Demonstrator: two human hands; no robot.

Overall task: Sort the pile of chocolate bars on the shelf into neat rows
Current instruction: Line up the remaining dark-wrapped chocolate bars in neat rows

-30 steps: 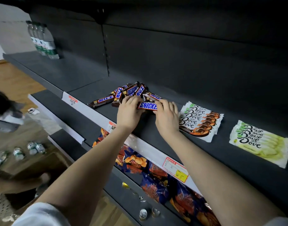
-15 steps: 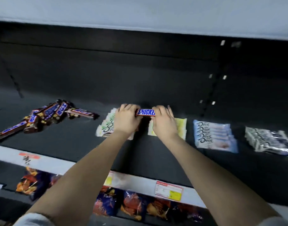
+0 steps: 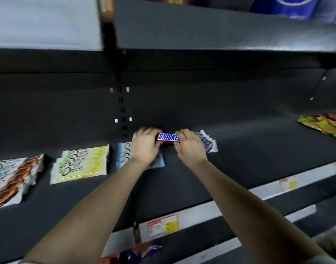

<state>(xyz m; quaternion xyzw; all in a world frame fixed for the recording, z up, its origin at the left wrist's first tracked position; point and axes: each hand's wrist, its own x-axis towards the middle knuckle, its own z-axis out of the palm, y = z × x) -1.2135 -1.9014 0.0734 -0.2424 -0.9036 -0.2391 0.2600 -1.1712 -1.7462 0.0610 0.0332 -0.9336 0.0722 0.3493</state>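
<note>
Gripping Snickers bar (image 3: 168,137) between left hand (image 3: 145,144), right hand (image 3: 190,147)

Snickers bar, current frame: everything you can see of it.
The Snickers bar is one long bar in a glossy brown wrapper, blue-lettered logo facing the camera. It sits level, lengthwise left to right, over the dark shelf. The left hand grips one end and the right hand the other, hiding both ends. Whether it touches the shelf cannot be told.

Open shelf (image 3: 258,159) right of bluish packs (image 3: 208,142)
</note>
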